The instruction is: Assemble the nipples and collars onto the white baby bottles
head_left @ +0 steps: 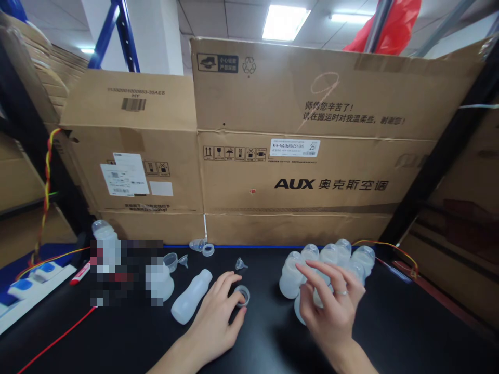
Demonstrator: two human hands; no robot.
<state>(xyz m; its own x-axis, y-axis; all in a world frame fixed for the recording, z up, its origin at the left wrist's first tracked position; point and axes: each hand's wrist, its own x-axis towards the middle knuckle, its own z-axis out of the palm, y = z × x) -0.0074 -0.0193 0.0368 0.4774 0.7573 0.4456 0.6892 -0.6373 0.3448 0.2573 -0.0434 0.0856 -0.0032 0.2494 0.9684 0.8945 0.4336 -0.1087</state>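
Note:
My left hand (218, 317) lies low over the black table with its fingers apart. Its fingertips touch or nearly touch a translucent screw ring (245, 295), which rests flat. Just left of that hand a milky feeding bottle (192, 297) lies on its side, without a cap. A clear silicone nipple (240, 264) sits beyond the fingertips. My right hand (331, 301), with a ring on one finger, is raised in front of a cluster of capped baby bottles (291, 275). Its fingers are spread and nothing shows between them; it partly hides several bottles.
Near the back are a clear nipple (198, 244), another screw ring (208, 250) and a clear cap (170, 262). A bottle (167, 285) stands left, partly blurred out. A power strip (35, 285) and red marker (80, 272) lie far left. Cardboard (331, 202) walls the back.

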